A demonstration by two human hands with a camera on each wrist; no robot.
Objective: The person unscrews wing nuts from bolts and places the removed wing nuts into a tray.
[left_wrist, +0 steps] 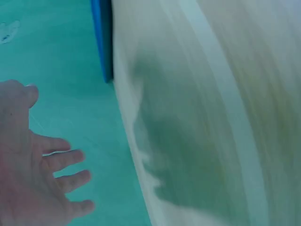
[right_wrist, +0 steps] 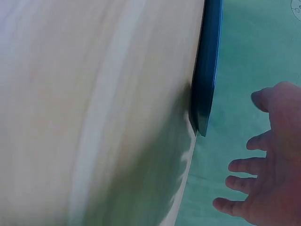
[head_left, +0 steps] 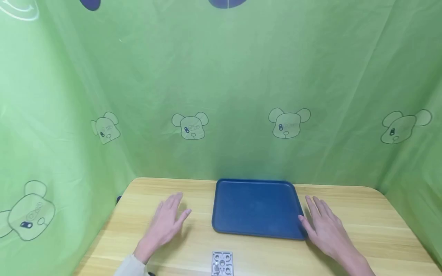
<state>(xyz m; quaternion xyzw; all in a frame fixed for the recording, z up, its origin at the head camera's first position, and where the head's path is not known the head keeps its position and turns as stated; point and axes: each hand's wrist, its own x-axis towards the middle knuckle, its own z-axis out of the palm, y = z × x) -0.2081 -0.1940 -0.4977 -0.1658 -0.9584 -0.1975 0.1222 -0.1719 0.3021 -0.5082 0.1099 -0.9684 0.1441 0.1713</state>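
A dark blue rectangular tray (head_left: 257,209) lies on the wooden table towards its back edge. Left of it, my left hand (head_left: 165,224) hovers with its fingers extended and holds nothing. Just by the tray's right side is my right hand (head_left: 326,232), fingers straight and thumb near the rim; whether it touches cannot be told from the head view. The right wrist view shows that hand (right_wrist: 268,165) raised over the table, apart from the tray (right_wrist: 207,70). In the left wrist view the left hand (left_wrist: 35,174) has spread fingers, with the tray's edge (left_wrist: 101,42) beyond.
A small grey metal-looking plate (head_left: 222,263) with round holes or recesses lies at the table's front, cut off by the frame. Green curtain (head_left: 241,84) with bear-head drawings hangs behind and on both sides of the wooden table (head_left: 193,245).
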